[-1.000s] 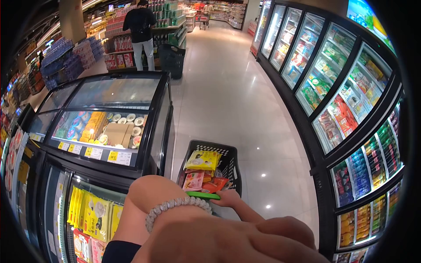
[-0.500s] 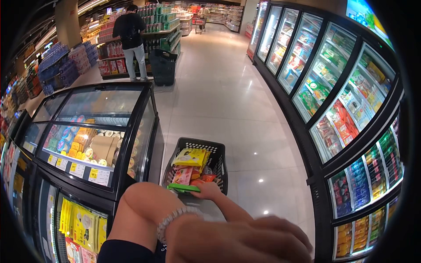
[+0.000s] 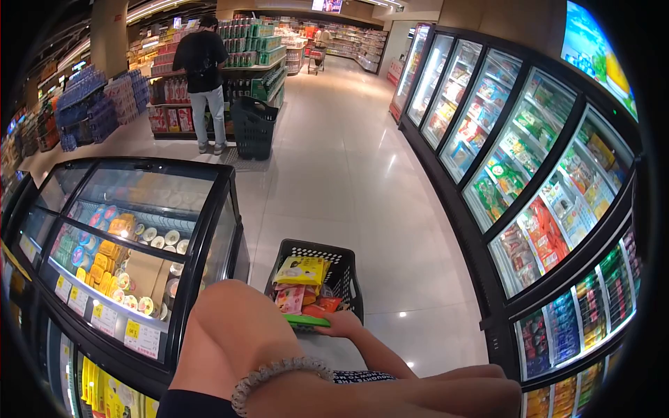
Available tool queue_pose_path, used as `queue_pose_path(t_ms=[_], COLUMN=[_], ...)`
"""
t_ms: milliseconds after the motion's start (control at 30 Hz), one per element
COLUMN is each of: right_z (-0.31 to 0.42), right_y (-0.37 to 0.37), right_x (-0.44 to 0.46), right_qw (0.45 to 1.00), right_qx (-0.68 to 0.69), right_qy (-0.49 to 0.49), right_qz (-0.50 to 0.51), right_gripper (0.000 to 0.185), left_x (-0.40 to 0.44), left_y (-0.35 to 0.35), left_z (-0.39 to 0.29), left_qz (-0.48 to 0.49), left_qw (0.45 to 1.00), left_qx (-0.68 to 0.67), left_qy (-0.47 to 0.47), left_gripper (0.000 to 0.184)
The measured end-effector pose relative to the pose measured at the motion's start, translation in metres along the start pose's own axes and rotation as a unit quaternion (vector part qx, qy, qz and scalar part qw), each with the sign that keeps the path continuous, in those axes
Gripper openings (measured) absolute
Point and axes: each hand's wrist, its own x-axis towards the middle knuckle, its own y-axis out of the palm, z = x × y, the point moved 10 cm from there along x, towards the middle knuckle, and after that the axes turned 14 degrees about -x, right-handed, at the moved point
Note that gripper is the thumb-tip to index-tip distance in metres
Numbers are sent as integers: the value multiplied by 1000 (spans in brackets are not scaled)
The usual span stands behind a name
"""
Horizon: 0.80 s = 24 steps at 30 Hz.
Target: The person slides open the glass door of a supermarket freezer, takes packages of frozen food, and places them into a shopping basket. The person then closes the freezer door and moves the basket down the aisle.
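My right hand (image 3: 341,324) is closed around the green handle (image 3: 306,320) of a black perforated shopping basket (image 3: 355,292) ahead of me near the floor. Inside the basket lie a yellow packet (image 3: 302,269), a pink packet (image 3: 290,299) and an orange-red packet (image 3: 324,304). My left arm is bent across the bottom of the view, with a pale beaded or coiled bracelet (image 3: 279,373) at the wrist. My left hand (image 3: 453,391) is close to the camera in front of my body; its fingers are mostly hidden, and I see nothing held.
A glass-topped freezer (image 3: 139,237) with cups and yellow packs stands on the left. Tall glass-door freezers (image 3: 516,139) line the right. Farther off, a person in black (image 3: 201,56) stands beside a large dark basket (image 3: 254,129) and a drinks display (image 3: 251,42). Tiled floor (image 3: 334,174) runs between.
My left hand has moved lower and slightly right. The view has shifted, and the basket, still held by my right hand, appears slightly lower. The person in black now stands more turned toward the shelf.
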Motion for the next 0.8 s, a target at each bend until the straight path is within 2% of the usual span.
queue_pose_path(t_ms=[133, 233, 267, 367, 400, 500, 533, 633, 667, 700, 733, 767, 800], right_z=[-32, -53, -56, -78, -84, -105, -105, -124, -99, -106, -121, -139, -154], right_y=[8, 5, -5, -10, -13, -11, -18, -29, -148, -137, -113, -83, -62], right_x=[36, 60, 66, 90, 97, 124, 129, 152, 123, 139, 160, 185, 205], right_qw=[998, 998, 999, 997, 998, 997, 996, 999, 948, 970, 986, 993, 991], right_qx=[-61, -57, -38, -66, -62, -73, -71, -30, 269, 193, 115, 36, 3], right_qy=[19, 14, 12, 25, 24, 13, 3, 7, -19, -40, -62, -83, -98], right_qz=[28, 15, -19, 30, 19, 16, 49, 31, -172, -139, -108, -78, -87], right_gripper=[51, 49, 47, 46, 46, 46, 46, 45, 44, 44, 44, 44, 44], left_x=[7, 15, 15, 22, 23, 26, 27, 28, 21, 9, -11, -32, -64], left_y=[-35, -60, -69, -96, -106, -141, -154, -210, -241, -276, -321, -361, -413], left_z=[-28, -45, -51, -70, -78, -88, -93, -97, -92, -88, -83, -75, -65], left_qz=[26, 51, 56, 68, 69, 58, 52, 9, -30, -73, -165, -144, -172], left_qw=[999, 997, 995, 991, 990, 983, 980, 963, 952, 935, 921, 868, 783], left_qx=[23, 62, 75, 109, 118, 165, 182, 251, 283, 322, 324, 445, 543], left_qy=[-16, -21, -24, -39, -39, -56, -62, -93, -109, -127, -140, -168, -250], left_gripper=[34, 32, 32, 30, 30, 29, 29, 29, 29, 30, 28, 29, 29])
